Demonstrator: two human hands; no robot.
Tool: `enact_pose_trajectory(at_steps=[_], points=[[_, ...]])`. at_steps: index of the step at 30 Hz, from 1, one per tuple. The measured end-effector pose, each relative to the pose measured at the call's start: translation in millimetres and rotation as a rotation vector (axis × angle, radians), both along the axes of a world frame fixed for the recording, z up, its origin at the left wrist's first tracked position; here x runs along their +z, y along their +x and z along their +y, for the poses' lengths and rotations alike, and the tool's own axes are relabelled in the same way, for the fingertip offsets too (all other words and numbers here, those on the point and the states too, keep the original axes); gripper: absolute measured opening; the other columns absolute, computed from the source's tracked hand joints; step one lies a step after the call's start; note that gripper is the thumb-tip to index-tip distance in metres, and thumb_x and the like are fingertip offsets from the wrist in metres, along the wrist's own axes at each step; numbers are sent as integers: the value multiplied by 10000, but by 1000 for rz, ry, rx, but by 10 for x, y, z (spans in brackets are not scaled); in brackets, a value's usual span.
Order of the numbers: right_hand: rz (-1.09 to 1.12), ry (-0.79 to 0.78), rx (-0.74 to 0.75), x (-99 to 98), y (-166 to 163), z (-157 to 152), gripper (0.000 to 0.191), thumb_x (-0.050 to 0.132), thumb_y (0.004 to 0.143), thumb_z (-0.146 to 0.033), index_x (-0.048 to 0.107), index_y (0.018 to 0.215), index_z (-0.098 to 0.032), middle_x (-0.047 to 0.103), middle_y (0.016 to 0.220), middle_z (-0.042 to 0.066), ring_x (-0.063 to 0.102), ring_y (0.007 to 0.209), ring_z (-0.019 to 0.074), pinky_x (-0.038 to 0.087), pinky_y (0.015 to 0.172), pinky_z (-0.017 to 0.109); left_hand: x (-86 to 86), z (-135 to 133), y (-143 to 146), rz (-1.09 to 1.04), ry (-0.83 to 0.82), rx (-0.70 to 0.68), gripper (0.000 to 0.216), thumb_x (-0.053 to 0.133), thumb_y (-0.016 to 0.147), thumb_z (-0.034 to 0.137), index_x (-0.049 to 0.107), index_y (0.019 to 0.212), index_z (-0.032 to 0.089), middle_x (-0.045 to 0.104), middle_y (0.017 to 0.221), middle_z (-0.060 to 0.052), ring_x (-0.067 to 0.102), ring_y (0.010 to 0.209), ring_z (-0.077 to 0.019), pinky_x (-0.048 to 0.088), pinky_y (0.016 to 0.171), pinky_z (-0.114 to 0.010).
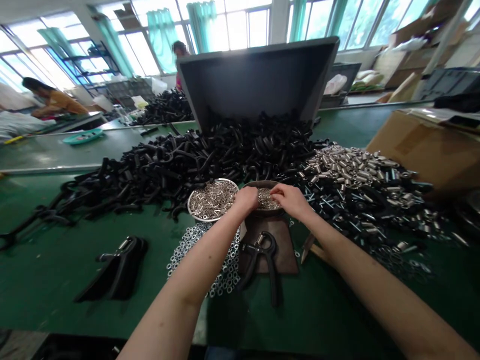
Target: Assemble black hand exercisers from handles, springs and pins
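Note:
My left hand (247, 198) is closed between the white dish (190, 206) of small metal pins (212, 199) and a round bowl (258, 213) of tiny metal parts (265, 201). What its fingers hold is hidden. At the bowl's right side, my right hand (290, 199) has its fingertips pinched together over the parts; anything between them is too small to name. Just below, a black hand grip exerciser (273, 265) with a metal spring lies partly on a brown plate (288, 250). Loose hex nuts (183, 255) cover the table beside my left forearm.
Black handles (180, 155) are heaped before a tipped grey bin (258, 75). Springs (348, 165) and bolts (360, 220) pile up at right, near a cardboard box (427, 150). More assembled grips (120, 272) lie at left on the green table (45, 270). Two people are farther back.

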State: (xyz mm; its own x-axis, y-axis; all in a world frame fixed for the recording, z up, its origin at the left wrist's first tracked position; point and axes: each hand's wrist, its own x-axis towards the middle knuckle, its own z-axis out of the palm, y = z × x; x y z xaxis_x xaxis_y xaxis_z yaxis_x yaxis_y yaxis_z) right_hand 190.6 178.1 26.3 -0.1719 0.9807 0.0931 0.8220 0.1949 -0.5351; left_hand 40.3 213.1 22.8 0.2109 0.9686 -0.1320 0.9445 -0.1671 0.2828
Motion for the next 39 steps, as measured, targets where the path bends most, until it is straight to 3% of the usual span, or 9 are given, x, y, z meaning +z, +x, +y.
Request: enact_pose_trajectory(at_steps=[3, 6, 10, 13, 16, 20, 25, 31, 39], points=[[204, -31, 57, 4, 23, -246, 202, 469, 844, -217, 559, 1020, -175, 702, 880, 33, 642, 714, 125, 492, 667, 240, -76, 22, -2, -38, 0, 11, 221, 618, 715, 111, 703, 918, 93, 680, 993, -193, 608, 1020, -280, 443, 898, -342], [411, -139, 149, -76, 33, -468, 133, 496, 818, -247, 574, 892, -168, 689, 771, 30, 624, 631, 136, 489, 595, 255, -72, -16, -44, -112, 20, 11, 182, 585, 743, 113, 697, 883, 84, 674, 984, -200, 599, 1021, -290, 432, 901, -365], [274, -111, 264, -194, -13, -611, 86, 552, 784, -221, 624, 760, -180, 645, 749, 6, 598, 700, 139, 462, 665, 265, 10, -103, -136, -265, 44, 5, 136, 577, 768, 166, 685, 839, 125, 684, 914, -124, 613, 941, -238, 443, 861, -336], [206, -68, 319, -222, -74, -620, 75, 580, 769, -168, 635, 719, -180, 620, 807, 13, 578, 783, 140, 435, 726, 261, 56, -285, -275, -400, 13, -17, 187, 566, 809, 287, 657, 869, 136, 675, 809, -61, 618, 761, -157, 476, 722, -267], [144, -54, 353, -219, -129, -603, 92, 577, 774, -129, 637, 725, -177, 607, 820, 17, 568, 793, 135, 422, 726, 247, 52, -590, -478, -727, -121, 14, 225, 571, 808, 328, 619, 886, 123, 628, 692, -16, 556, 590, -96, 451, 590, -225], [39, -47, 373, -199, -184, -614, 97, 566, 789, -118, 634, 741, -169, 597, 816, 22, 562, 780, 134, 407, 712, 238, -12, -1021, -717, -1137, -302, 117, 174, 658, 727, 278, 605, 796, 128, 577, 629, 20, 497, 546, -72, 408, 567, -217], [-114, -72, 378, -143, -235, -609, 88, 558, 796, -143, 635, 768, -177, 605, 835, 30, 565, 788, 142, 382, 702, 234, -118, -1352, -737, -995, -253, 101, 142, 672, 712, 278, 646, 750, 145, 624, 694, -3, 546, 652, -123, 425, 643, -258], [-247, -169, 392, -47, -313, -456, 39, 627, 721, -164, 639, 700, -194, 645, 734, 21, 580, 710, 163, 341, 594, 237, -205, -1462, -538, -702, -43, -91, 30, 694, 707, 229, 700, 716, 201, 668, 872, -26, 565, 916, -196, 389, 894, -334], [-185, -131, 441, -68, -222, -490, 66, 581, 765, -144, 623, 739, -188, 640, 774, 15, 580, 751, 144, 373, 644, 226, -270, -1484, -466, -649, -10, -119, 15, 670, 731, 194, 681, 741, 194, 652, 850, -25, 555, 880, -193, 406, 832, -311]])
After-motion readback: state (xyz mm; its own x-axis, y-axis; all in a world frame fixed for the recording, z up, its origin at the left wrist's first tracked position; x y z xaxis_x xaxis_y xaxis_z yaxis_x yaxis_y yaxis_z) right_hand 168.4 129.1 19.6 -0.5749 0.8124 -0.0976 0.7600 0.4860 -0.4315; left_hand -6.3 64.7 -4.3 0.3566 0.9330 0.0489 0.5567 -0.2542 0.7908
